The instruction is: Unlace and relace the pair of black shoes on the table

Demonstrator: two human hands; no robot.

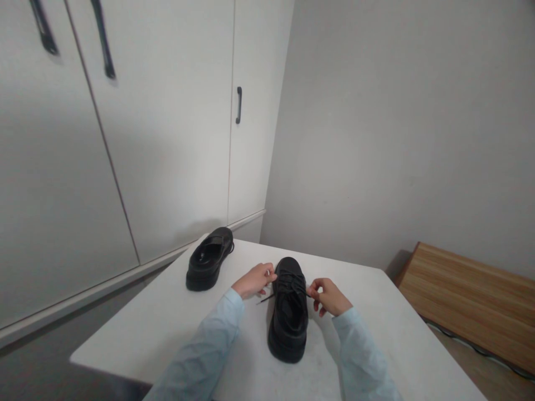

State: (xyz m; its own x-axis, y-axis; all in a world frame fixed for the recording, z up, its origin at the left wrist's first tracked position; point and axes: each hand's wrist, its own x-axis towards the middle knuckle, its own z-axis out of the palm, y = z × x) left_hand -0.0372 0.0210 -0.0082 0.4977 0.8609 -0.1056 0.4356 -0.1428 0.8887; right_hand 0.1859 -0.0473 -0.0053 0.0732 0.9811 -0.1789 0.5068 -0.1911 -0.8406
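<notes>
A black lace-up shoe (287, 328) stands on the white table (167, 334), its toe pointing away from me. Its black shoelace (291, 280) crosses the upper, and one thin loose end sticks out to the left. At the shoe's right side, my right hand (330, 296) pinches the shoelace between thumb and forefinger. My left hand (254, 280) is at the left edge by the lacing, fingertips closed together; what they hold is too small to make out. A second black shoe (209, 260) sits farther off to the left, not touched by either hand.
White cupboard doors (167, 139) with dark handles rise behind the table on the left. A grey wall (397, 122) stands at the back. To the right, beyond the table's edge, is a low wood-grain surface (472, 295), with a cable (468, 344) along its lower edge.
</notes>
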